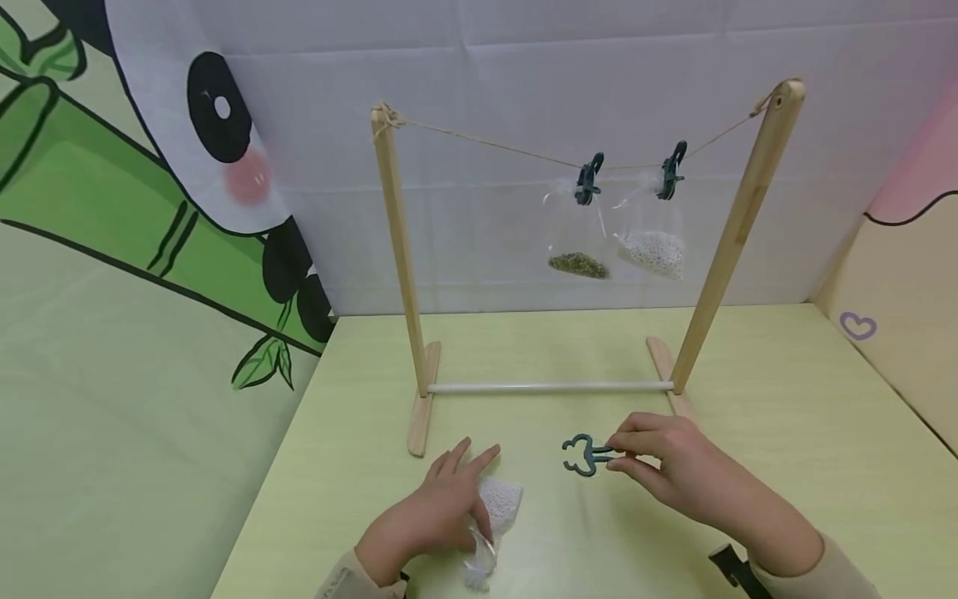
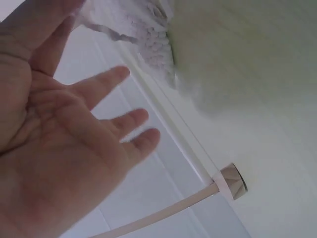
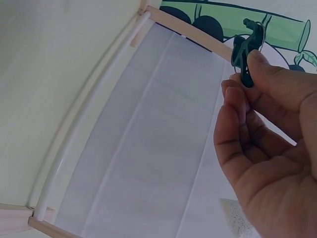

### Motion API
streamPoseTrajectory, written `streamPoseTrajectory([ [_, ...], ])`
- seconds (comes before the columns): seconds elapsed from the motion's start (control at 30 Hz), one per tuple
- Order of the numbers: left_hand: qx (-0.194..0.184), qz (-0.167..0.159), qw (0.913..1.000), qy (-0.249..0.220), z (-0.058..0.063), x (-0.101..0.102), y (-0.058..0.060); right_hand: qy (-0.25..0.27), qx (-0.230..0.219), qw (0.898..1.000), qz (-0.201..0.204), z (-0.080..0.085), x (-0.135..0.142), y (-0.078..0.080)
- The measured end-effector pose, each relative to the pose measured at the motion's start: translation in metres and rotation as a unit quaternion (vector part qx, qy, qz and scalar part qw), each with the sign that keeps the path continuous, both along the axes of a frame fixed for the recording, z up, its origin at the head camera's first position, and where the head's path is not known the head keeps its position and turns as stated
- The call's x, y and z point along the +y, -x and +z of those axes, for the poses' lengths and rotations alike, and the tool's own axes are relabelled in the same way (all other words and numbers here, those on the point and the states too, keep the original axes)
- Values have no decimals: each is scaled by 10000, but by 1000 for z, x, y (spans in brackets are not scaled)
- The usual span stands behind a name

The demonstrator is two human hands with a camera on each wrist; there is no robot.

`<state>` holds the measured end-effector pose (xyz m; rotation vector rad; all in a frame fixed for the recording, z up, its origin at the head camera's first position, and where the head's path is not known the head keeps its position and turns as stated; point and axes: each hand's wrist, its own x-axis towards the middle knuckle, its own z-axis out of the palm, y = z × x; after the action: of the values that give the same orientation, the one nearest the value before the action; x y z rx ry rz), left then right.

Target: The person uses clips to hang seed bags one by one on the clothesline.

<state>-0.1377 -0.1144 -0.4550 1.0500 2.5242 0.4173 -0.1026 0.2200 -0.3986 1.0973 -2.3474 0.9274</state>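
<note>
In the head view, my left hand (image 1: 437, 516) is over a clear plastic bag of small white beads (image 1: 503, 499) on the table. Thumb and index finger pinch the bag's gathered neck while the other fingers spread out. The left wrist view shows the beads (image 2: 156, 49) close to those fingers. To the right, my right hand (image 1: 684, 466) pinches a dark green clothespin (image 1: 584, 455) by its handles, its curved prongs pointing left and apart. In the right wrist view the clothespin (image 3: 247, 47) sits between thumb and fingertips.
Behind the hands stands a wooden frame with a left post (image 1: 400, 258), a right post (image 1: 737, 237) and a white bottom bar (image 1: 550, 388). From its string (image 1: 486, 143) hang a bag of green bits (image 1: 579, 264) and a bag of white beads (image 1: 653, 251), each clipped by a green clothespin.
</note>
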Motion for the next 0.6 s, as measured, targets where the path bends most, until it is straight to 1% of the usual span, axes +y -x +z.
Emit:
streamPoseTrajectory([
  [0.03, 58, -78, 9999, -78, 0, 1, 1, 0, 6, 10000, -9, 0, 0, 0],
  [0.1, 39, -221, 9994, -256, 0, 3, 4, 7, 25, 10000, -17, 0, 0, 0],
  [0.17, -13, -422, 9975, -575, 0, 3, 8, 13, 27, 10000, -42, 0, 1, 0],
  [0.3, -437, -559, 9881, -1366, 1, 3, 16, 7, -27, 9999, -111, 1, 1, 0],
  [0.37, -749, -458, 9791, -1832, 2, 4, 19, -12, -39, 9999, -158, 3, 2, 1],
  [0.4, -913, -357, 9743, -2030, 3, 5, 21, -14, -17, 9999, -167, 4, 2, 1],
  [0.47, -1088, -230, 9639, -2421, 6, 6, 23, -18, 48, 9998, -178, 5, 3, 2],
  [0.5, -1192, -154, 9574, -2627, 7, 7, 24, -21, 98, 9998, -175, 6, 4, 2],
  [0.53, -1256, -76, 9517, -2802, 7, 8, 26, -18, 146, 9997, -177, 7, 5, 3],
  [0.6, -1255, 39, 9428, -3089, 10, 10, 27, 0, 231, 9996, -159, 10, 6, 4],
])
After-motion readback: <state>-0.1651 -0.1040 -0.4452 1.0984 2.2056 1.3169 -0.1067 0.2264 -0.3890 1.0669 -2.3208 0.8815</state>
